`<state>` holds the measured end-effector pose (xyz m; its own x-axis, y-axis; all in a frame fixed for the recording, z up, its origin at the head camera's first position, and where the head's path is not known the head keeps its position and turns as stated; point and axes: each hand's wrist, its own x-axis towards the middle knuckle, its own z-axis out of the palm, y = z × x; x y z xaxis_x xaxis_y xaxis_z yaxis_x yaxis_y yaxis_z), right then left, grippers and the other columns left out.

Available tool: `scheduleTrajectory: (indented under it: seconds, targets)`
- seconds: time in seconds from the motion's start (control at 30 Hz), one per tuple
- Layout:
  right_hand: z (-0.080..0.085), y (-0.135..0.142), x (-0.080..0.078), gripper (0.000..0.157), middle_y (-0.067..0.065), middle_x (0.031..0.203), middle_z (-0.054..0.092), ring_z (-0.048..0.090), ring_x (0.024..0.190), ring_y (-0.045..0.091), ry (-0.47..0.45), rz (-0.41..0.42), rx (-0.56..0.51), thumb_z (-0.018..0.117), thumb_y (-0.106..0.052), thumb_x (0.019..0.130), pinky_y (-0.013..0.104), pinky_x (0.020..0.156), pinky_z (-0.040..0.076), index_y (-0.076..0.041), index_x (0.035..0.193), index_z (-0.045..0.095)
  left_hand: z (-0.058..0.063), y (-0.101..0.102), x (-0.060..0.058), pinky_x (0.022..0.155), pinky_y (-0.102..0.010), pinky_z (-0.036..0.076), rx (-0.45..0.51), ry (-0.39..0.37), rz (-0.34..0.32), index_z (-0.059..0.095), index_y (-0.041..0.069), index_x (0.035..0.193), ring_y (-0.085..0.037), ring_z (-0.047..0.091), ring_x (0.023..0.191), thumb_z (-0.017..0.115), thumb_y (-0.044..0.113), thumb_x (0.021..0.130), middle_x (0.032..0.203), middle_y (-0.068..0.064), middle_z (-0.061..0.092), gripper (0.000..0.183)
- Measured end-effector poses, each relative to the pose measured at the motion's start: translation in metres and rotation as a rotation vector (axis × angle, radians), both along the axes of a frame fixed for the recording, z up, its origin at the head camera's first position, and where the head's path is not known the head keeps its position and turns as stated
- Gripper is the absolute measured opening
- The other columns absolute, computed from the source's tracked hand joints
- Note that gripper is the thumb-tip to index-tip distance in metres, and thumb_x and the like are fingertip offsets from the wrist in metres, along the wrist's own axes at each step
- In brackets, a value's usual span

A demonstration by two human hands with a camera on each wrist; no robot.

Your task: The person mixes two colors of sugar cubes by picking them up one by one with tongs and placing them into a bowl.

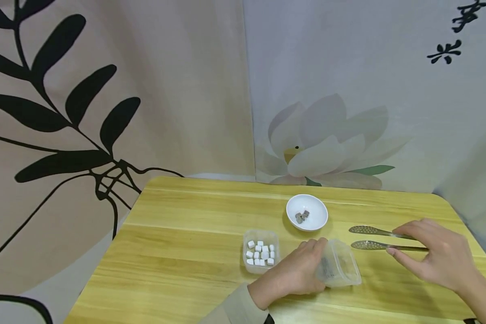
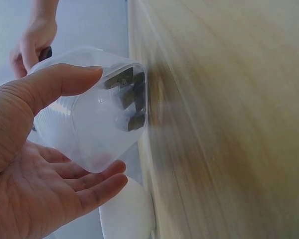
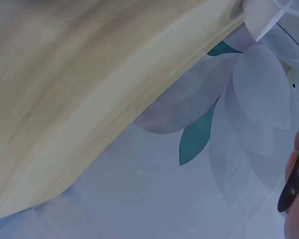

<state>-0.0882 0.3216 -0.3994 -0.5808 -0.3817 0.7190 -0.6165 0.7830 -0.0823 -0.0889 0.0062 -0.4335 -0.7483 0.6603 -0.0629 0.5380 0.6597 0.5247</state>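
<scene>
My left hand [image 1: 301,270] grips a clear plastic container [image 1: 342,265], tipped over with its mouth towards the right. In the left wrist view, dark cubes [image 2: 134,99] lie inside it on the side nearest the table; the thumb is on one side, the fingers on the other. My right hand [image 1: 441,252] holds metal tongs [image 1: 368,245] between thumb and fingers, their two perforated tips spread apart just right of the container. Nothing shows between the tips. One dark arm of the tongs [image 3: 296,174] appears at the edge of the right wrist view.
A white bowl [image 1: 317,202] with several small grey-brown cubes [image 1: 301,217] stands behind the tipped container. Left of my left hand is another clear container [image 1: 247,236] with several white cubes [image 1: 261,254]. All stand on a wooden table [image 1: 178,234] before a printed curtain [image 1: 194,90].
</scene>
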Motion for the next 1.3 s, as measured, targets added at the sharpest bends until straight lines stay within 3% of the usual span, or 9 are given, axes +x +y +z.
scheduleTrajectory:
  seconds: [0.17,0.37,0.57,0.77,0.93,1.3]
  targets:
    - [-0.007,-0.001,0.01,0.057,-0.009,0.078,0.07,0.057,0.068,-0.001,-0.016,0.003,0.0,0.055,-0.073,0.093,0.017,0.046,0.039,-0.021,0.084,0.076,0.001,0.0,0.0,0.095,-0.019,0.049,0.001,-0.003,-0.002,0.043,0.013,0.144,-0.007,0.052,0.109,0.096,0.022,0.071,0.125,0.003,0.057,0.091]
    - [-0.018,-0.008,0.015,0.052,-0.011,0.079,0.069,0.061,0.068,0.003,-0.027,0.067,0.022,0.057,-0.069,0.094,0.02,0.051,0.047,-0.022,0.084,0.075,0.001,-0.001,-0.001,0.096,-0.019,0.049,0.007,-0.001,-0.005,0.043,0.013,0.144,-0.007,0.052,0.109,0.096,0.02,0.07,0.124,0.003,0.057,0.091]
    - [-0.024,-0.015,0.017,0.041,-0.015,0.085,0.069,0.065,0.071,0.006,-0.088,0.131,0.081,0.07,-0.064,0.089,0.021,0.057,0.052,-0.024,0.088,0.075,0.0,-0.002,0.0,0.094,-0.018,0.049,0.019,0.006,-0.007,0.044,0.013,0.141,-0.007,0.051,0.106,0.095,0.018,0.07,0.121,0.004,0.057,0.088]
    - [-0.027,-0.02,0.014,0.031,-0.017,0.088,0.068,0.064,0.074,0.004,-0.179,0.183,0.122,0.087,-0.049,0.075,0.021,0.061,0.052,-0.024,0.089,0.075,0.001,-0.002,0.0,0.096,-0.019,0.048,0.017,0.012,-0.01,0.043,0.012,0.143,-0.008,0.052,0.109,0.095,0.018,0.07,0.123,0.003,0.057,0.09]
    - [-0.026,-0.025,0.01,0.033,-0.02,0.09,0.067,0.062,0.077,0.001,-0.227,0.225,0.129,0.092,-0.037,0.065,0.021,0.064,0.052,-0.027,0.09,0.074,0.001,-0.002,0.0,0.093,-0.018,0.049,0.022,-0.001,-0.009,0.043,0.012,0.144,-0.007,0.052,0.108,0.095,0.016,0.07,0.123,0.002,0.057,0.091]
    - [-0.03,-0.039,0.002,0.032,-0.022,0.086,0.064,0.058,0.072,0.0,-0.223,0.286,0.135,0.092,-0.038,0.065,0.018,0.059,0.048,-0.027,0.087,0.072,0.002,-0.003,0.0,0.094,-0.018,0.048,0.03,-0.026,-0.013,0.041,0.013,0.147,-0.007,0.05,0.11,0.093,0.015,0.072,0.127,0.003,0.056,0.091]
